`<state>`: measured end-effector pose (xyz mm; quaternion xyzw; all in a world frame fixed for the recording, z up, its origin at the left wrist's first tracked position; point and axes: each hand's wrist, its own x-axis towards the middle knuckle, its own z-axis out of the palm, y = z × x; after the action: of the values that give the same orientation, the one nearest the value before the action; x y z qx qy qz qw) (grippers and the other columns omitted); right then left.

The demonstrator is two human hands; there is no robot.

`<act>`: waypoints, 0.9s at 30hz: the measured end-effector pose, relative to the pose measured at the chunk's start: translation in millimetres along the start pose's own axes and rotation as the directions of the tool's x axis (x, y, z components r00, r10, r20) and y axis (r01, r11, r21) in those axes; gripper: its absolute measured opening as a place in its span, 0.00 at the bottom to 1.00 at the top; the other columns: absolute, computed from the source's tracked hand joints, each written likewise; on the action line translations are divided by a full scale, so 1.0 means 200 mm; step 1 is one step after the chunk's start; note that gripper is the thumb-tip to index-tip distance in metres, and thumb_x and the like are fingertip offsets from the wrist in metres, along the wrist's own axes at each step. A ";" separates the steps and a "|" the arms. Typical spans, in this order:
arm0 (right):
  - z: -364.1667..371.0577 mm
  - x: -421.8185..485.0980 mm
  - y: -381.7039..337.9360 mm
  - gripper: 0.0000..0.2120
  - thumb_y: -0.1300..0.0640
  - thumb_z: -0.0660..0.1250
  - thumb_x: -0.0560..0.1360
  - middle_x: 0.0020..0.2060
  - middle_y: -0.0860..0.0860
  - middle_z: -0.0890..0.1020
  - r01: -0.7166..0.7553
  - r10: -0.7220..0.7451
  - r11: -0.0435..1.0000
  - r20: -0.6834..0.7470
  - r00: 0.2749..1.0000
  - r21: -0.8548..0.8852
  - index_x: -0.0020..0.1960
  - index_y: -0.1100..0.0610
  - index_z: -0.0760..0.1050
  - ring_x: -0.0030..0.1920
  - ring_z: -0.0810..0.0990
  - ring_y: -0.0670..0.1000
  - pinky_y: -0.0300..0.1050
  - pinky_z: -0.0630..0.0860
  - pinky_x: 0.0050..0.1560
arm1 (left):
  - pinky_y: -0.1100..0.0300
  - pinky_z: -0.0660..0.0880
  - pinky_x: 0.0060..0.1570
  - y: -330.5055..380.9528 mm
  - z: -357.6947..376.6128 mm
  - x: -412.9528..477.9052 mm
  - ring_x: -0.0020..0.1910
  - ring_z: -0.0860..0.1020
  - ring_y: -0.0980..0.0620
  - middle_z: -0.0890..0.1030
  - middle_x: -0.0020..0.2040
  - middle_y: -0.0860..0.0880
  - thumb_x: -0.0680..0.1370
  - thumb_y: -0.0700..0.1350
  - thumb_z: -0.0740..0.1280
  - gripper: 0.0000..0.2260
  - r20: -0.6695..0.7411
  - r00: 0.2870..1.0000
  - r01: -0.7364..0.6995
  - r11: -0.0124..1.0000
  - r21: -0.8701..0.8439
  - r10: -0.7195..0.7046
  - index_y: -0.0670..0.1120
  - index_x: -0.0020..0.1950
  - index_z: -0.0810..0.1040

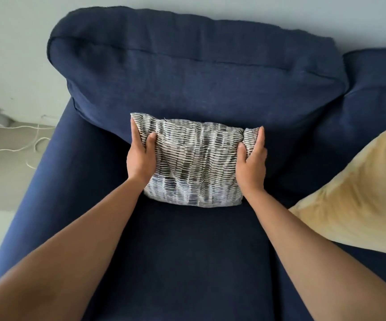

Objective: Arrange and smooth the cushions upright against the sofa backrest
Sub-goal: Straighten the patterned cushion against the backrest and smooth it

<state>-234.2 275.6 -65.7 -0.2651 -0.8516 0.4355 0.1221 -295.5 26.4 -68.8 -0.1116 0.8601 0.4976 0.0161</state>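
Here, left hand [141, 156] and right hand [252, 158] clamped on striped cushion [194, 163] sides, against backrest [199, 77].

Soft, even daylight, bright on the pale wall [280, 12] behind the navy sofa [187, 251]. No glare. Faint shadow under the striped cushion [194, 163] on the sofa seat. Sharp at the cushion, slightly soft elsewhere. Strong wide-angle bowing toward the edges: sofa backrest [199, 72] curved, forearms stretched.
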 end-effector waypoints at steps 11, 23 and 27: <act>-0.03 0.04 0.09 0.28 0.51 0.59 0.83 0.67 0.60 0.69 0.101 -0.092 0.994 -0.190 0.977 0.038 0.80 0.55 0.55 0.54 0.64 0.30 0.14 0.63 0.45 | 0.48 0.79 0.53 0.10 0.03 -0.01 0.66 0.77 0.48 0.63 0.75 0.66 0.83 0.57 0.58 0.30 -0.116 0.978 -0.165 0.985 0.057 0.171 0.66 0.80 0.45; -0.08 0.07 0.09 0.22 0.64 0.57 0.83 0.59 0.49 0.69 0.287 -0.265 0.958 -0.348 0.900 0.013 0.76 0.65 0.62 0.59 0.67 0.24 0.19 0.63 0.57 | 0.75 0.69 0.43 0.05 0.04 0.07 0.35 0.71 0.62 0.70 0.38 0.60 0.83 0.39 0.58 0.31 -0.393 0.904 -0.222 0.971 -0.092 0.170 0.63 0.80 0.52; -0.08 0.07 0.12 0.23 0.62 0.57 0.83 0.60 0.48 0.67 0.236 -0.223 0.971 -0.267 0.938 0.020 0.77 0.62 0.60 0.58 0.66 0.23 0.18 0.64 0.54 | 0.76 0.69 0.42 0.03 0.06 0.06 0.34 0.72 0.64 0.73 0.40 0.58 0.84 0.39 0.58 0.30 -0.356 0.924 -0.160 0.986 -0.036 0.137 0.59 0.82 0.52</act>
<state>-230.1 304.8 -76.2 -0.2161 -0.8414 0.4012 0.2906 -309.7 37.6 -71.7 -0.1340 0.8384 0.4969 -0.1795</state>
